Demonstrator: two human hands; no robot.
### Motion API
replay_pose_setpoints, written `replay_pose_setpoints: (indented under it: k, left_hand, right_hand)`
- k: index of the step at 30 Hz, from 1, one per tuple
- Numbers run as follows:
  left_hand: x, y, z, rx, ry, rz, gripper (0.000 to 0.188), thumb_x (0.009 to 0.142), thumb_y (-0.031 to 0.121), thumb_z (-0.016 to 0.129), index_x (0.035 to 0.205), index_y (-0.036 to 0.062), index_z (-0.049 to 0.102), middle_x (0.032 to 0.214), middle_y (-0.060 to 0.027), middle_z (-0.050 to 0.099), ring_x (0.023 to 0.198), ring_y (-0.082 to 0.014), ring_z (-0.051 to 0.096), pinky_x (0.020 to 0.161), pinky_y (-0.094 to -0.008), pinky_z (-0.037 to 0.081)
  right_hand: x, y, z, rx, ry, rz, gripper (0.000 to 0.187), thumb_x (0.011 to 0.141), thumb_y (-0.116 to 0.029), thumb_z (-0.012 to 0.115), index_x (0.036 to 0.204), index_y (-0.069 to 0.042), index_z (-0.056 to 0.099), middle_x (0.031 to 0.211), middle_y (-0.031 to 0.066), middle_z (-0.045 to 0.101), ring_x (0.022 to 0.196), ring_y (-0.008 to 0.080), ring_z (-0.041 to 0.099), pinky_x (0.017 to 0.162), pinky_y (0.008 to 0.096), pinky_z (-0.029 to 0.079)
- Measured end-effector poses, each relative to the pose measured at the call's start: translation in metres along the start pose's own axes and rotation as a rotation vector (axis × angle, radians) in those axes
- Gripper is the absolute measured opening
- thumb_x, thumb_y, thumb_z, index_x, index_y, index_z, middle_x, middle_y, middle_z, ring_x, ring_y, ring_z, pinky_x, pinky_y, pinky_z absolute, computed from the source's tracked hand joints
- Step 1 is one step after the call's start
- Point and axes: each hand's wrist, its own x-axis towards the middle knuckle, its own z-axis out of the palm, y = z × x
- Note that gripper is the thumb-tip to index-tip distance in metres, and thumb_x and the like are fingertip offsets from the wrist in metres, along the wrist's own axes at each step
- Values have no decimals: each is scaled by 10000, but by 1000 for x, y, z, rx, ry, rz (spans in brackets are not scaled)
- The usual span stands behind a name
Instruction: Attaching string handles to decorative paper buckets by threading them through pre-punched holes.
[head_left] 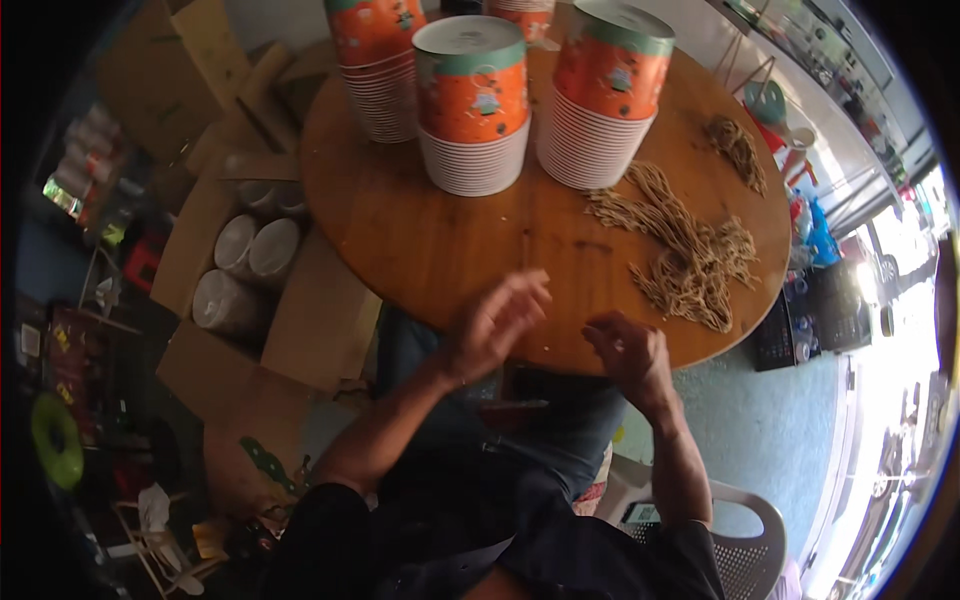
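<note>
My left hand [497,325] hovers over the near edge of the round wooden table [450,245]. Its fingers are stretched out and nothing shows in them. My right hand [632,358] is at the same edge a little farther right, fingers curled in toward the thumb; whether something small is pinched there I cannot make out. Just beyond it lies a tangled pile of tan, string-like strands [690,250]. Upside-down stacks of paper tubs stand at the far side: an orange and green tub stack [475,110] in the middle and another tub stack [605,95] to its right.
A further tub stack [378,75] stands at the back left, and a smaller strand bundle [738,150] at the far right. Left of the table, an open cardboard box [315,320] holds wrapped white stacks. A grey plastic chair [745,540] and black crate [815,320] are on the right.
</note>
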Motion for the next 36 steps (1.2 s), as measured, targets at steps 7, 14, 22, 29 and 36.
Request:
replay_pose_setpoints:
  k: [7, 14, 22, 29, 36]
  left_hand:
    - [109, 133, -126, 840, 417, 614, 351, 921, 20, 745, 1259, 72, 667, 1092, -94, 680, 910, -178, 664, 780, -306, 564]
    - [181, 137, -177, 1321, 408, 913, 279, 862, 162, 812, 1117, 79, 733, 1060, -73, 701, 1005, -307, 651, 914, -425, 541]
    - [191, 141, -168, 1349, 378, 917, 210, 874, 144, 800, 1066, 79, 747, 1028, -69, 705, 1004, -296, 671, 888, -410, 548]
    - [210, 141, -160, 1221, 316, 846, 140, 884, 135, 791, 961, 38, 725, 918, -90, 685, 904, -286, 678, 816, -387, 537]
    - [220, 152, -153, 1058, 324, 860, 123, 869, 143, 796, 885, 47, 721, 884, -103, 685, 854, -306, 685, 754, -398, 533]
  right_hand:
    - [91, -52, 73, 34, 122, -382, 302, 888, -43, 751, 1181, -17, 685, 1169, 156, 691, 1001, 323, 719, 816, 398, 600]
    - [177, -62, 91, -120, 325, -649, 451, 859, 23, 704, 1297, -44, 619, 1311, 114, 624, 1170, 350, 610, 913, 428, 566]
    - [207, -43, 106, -226, 319, -677, 377, 915, -9, 643, 1290, -33, 610, 1271, 97, 632, 1106, 342, 609, 854, 436, 568]
    - [213, -49, 109, -295, 370, -705, 457, 801, 48, 626, 1251, -32, 649, 1246, 85, 623, 1102, 325, 606, 845, 426, 579]
    - [215, -52, 106, -321, 373, -653, 467, 791, 55, 603, 1247, -38, 641, 1218, 88, 605, 1085, 337, 593, 858, 430, 574]
